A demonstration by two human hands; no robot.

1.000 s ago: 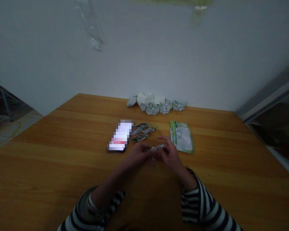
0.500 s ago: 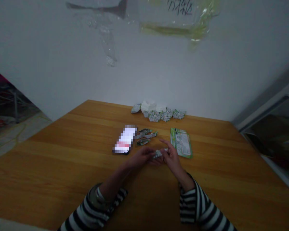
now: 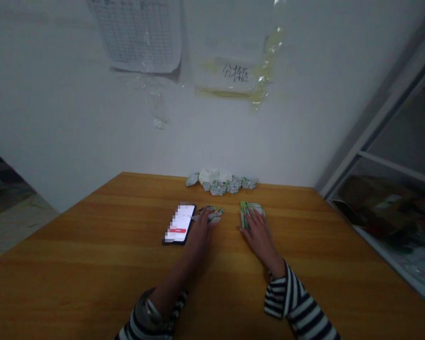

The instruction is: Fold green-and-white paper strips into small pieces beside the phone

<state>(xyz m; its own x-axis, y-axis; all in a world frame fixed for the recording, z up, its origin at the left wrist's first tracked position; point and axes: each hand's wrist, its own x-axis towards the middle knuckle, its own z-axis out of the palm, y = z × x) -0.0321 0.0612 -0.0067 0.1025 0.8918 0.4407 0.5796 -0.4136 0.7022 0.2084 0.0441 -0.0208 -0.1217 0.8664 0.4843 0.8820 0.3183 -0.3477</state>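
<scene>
Stretched forward over a small cluster of folded printed paper pieces [image 3: 216, 216], my left hand [image 3: 200, 231] touches them with its fingertips. Its fingers look extended, though their undersides are hidden, and the pieces stick out on both sides of them. My right hand [image 3: 258, 232] lies with fingers spread on a stack of green-and-white printed sheets [image 3: 245, 208], covering much of it. Just left of my left hand, a phone [image 3: 180, 225] with a lit screen rests on the table.
Crumpled printed paper balls [image 3: 218, 187] and white crumpled paper [image 3: 208, 176] line the wooden table's [image 3: 109, 245] back edge, by the wall. A taped sign [image 3: 235, 73] and a printed sheet [image 3: 141, 35] hang above. A shelf frame [image 3: 357, 153] stands at the right.
My hands have come apart from the small folded paper between them. The left moved forward-left onto the folded pieces, the right onto the printed sheets. The camera view has tilted up.
</scene>
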